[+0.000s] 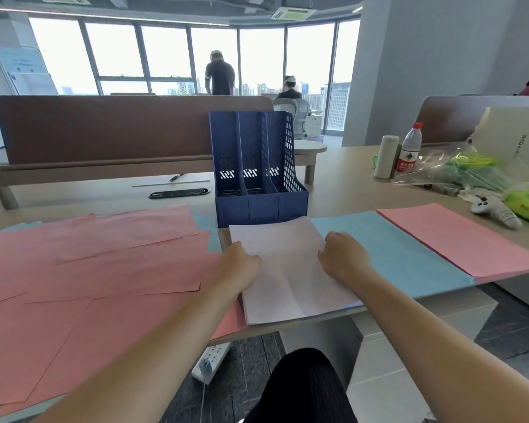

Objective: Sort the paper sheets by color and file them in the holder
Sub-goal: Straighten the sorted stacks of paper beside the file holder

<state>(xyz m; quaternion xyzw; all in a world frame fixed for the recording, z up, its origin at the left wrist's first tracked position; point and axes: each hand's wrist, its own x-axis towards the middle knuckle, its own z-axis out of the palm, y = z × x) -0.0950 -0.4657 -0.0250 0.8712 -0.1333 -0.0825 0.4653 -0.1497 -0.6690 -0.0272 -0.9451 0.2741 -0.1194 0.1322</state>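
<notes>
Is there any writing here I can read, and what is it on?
"农夫山泉": red label on the bottle.
"PICO 4...": sideways on the white box, partly blurred, so unsure.
Wall board: too blurred to read.
Holder: white marks only, no letters.

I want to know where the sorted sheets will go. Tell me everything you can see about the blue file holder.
The blue file holder looks like plastic, with three upright slots, perforated walls and white marks low inside. It stands upright on the desk, slots seemingly empty, openings facing the person. The white paper stack's far edge reaches its base.
</notes>
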